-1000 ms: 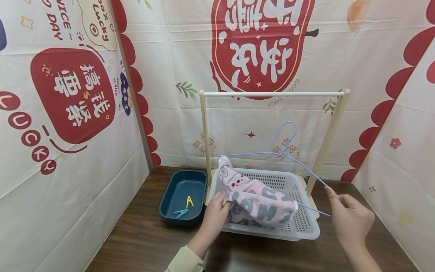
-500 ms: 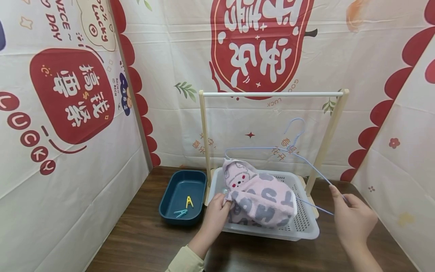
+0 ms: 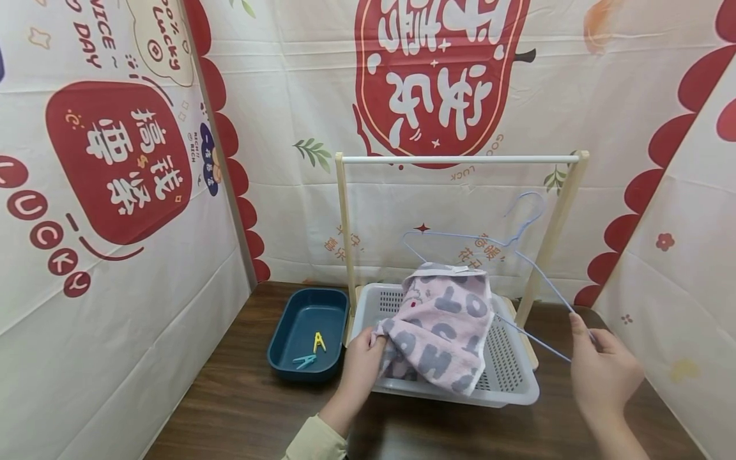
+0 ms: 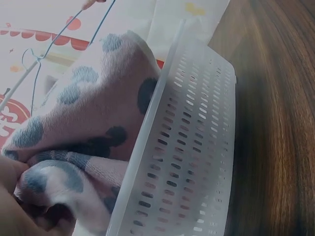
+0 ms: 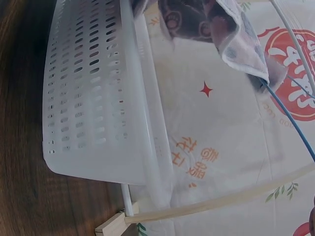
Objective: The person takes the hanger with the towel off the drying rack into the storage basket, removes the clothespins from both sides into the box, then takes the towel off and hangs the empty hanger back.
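A pink towel (image 3: 443, 332) with grey letters hangs draped over the lower part of a light-blue wire hanger (image 3: 546, 276), above a white perforated basket (image 3: 520, 396). My left hand (image 3: 361, 363) pinches the towel's lower left part at the basket's near left side. My right hand (image 3: 606, 377) holds the hanger near its right corner, to the right of the basket. In the left wrist view, the towel (image 4: 93, 98) bunches beside the fingers. The right wrist view shows the towel's white edge (image 5: 241, 56) against the hanger wire (image 5: 290, 115); what lies deeper in the basket is hidden.
A wooden rack with a white rail (image 3: 460, 160) stands behind the basket. To its left, a dark blue tray (image 3: 278, 332) holds a yellow clothespin (image 3: 319, 342) and a teal clothespin (image 3: 305, 361). Printed cloth walls enclose the brown table (image 3: 230, 383).
The hanger has tilted, its hook and left end moving up and right, with my right hand shifting slightly right. The towel has spread and slid right along it; my left hand barely moved.
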A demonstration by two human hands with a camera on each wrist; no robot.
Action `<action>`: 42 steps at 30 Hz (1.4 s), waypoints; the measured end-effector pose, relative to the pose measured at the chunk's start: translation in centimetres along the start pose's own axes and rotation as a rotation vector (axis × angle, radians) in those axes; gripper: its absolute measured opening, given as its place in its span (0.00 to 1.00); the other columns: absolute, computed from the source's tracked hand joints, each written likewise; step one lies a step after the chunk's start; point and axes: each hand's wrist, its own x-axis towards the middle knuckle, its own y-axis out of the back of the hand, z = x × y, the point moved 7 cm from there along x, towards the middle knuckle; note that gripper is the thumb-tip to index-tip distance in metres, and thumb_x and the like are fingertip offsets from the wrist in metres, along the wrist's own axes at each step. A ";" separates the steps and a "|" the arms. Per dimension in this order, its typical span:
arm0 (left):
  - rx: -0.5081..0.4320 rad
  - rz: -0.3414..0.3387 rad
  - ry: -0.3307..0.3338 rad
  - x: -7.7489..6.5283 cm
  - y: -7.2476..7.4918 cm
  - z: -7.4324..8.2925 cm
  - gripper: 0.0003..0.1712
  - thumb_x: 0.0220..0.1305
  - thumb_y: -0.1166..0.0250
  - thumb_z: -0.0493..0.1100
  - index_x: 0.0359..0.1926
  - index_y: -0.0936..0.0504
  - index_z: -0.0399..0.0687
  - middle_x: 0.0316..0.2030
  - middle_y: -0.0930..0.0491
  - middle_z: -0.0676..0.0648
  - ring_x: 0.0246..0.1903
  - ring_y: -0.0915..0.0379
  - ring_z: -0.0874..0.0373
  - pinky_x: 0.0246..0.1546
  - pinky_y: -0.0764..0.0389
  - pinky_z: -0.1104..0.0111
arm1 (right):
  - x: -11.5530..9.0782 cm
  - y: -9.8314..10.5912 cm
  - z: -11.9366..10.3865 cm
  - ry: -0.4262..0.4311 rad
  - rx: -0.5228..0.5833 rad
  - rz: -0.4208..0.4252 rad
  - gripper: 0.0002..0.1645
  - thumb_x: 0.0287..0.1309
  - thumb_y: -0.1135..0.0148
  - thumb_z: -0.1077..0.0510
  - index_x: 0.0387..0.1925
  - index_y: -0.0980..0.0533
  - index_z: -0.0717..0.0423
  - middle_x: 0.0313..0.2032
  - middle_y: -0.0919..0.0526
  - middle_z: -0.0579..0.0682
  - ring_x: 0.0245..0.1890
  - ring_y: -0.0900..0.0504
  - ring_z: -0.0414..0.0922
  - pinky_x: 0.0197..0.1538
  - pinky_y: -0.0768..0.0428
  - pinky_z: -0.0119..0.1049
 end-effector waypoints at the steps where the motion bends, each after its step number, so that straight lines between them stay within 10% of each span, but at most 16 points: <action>1: -0.003 0.002 0.004 0.0 0.0 -0.1 0.09 0.65 0.42 0.39 0.26 0.25 0.44 0.22 0.29 0.50 0.24 0.33 0.59 0.25 0.30 0.66 | 0.0 0.0 0.0 -0.003 0.001 0.004 0.23 0.55 0.29 0.55 0.15 0.22 0.68 0.13 0.38 0.16 0.11 0.43 0.25 0.21 0.46 0.23; 6: -0.030 -0.029 0.031 0.1 -0.2 -0.4 0.12 0.69 0.44 0.41 0.46 0.20 0.38 0.36 0.20 0.44 0.39 0.25 0.55 0.39 0.23 0.60 | 0.1 0.2 0.4 -0.048 0.014 0.012 0.23 0.58 0.31 0.54 0.17 0.21 0.70 0.14 0.37 0.14 0.12 0.40 0.21 0.22 0.44 0.22; 11: -0.083 -0.179 0.026 -0.1 -1.5 0.0 0.31 0.72 0.46 0.43 0.71 0.40 0.37 0.64 0.32 0.33 0.60 0.31 0.41 0.57 0.29 0.50 | 0.1 0.1 0.6 -0.058 0.021 0.005 0.24 0.58 0.31 0.53 0.18 0.21 0.70 0.14 0.36 0.14 0.12 0.39 0.20 0.22 0.43 0.22; 26: -0.075 -0.217 -0.041 -0.8 -1.0 0.6 0.20 0.69 0.43 0.39 0.60 0.23 0.44 0.63 0.29 0.39 0.59 0.30 0.41 0.57 0.29 0.47 | 0.3 -0.9 -0.1 -0.047 0.064 -0.035 0.22 0.60 0.33 0.54 0.19 0.21 0.68 0.12 0.33 0.20 0.11 0.37 0.23 0.20 0.42 0.22; 34: -0.049 -0.223 -0.007 -1.5 0.7 0.7 0.16 0.71 0.46 0.41 0.57 0.22 0.48 0.61 0.28 0.40 0.56 0.27 0.45 0.56 0.28 0.48 | 0.9 -2.6 -2.1 0.010 0.095 -0.165 0.13 0.63 0.37 0.57 0.30 0.19 0.66 0.14 0.27 0.39 0.14 0.35 0.28 0.20 0.39 0.22; 42: -0.045 -0.182 0.001 -1.8 2.3 0.6 0.15 0.71 0.45 0.41 0.55 0.21 0.47 0.58 0.26 0.41 0.54 0.26 0.46 0.54 0.27 0.47 | 1.9 -3.8 -3.7 0.070 0.166 -0.210 0.09 0.64 0.39 0.63 0.41 0.21 0.68 0.20 0.25 0.38 0.19 0.30 0.26 0.25 0.33 0.15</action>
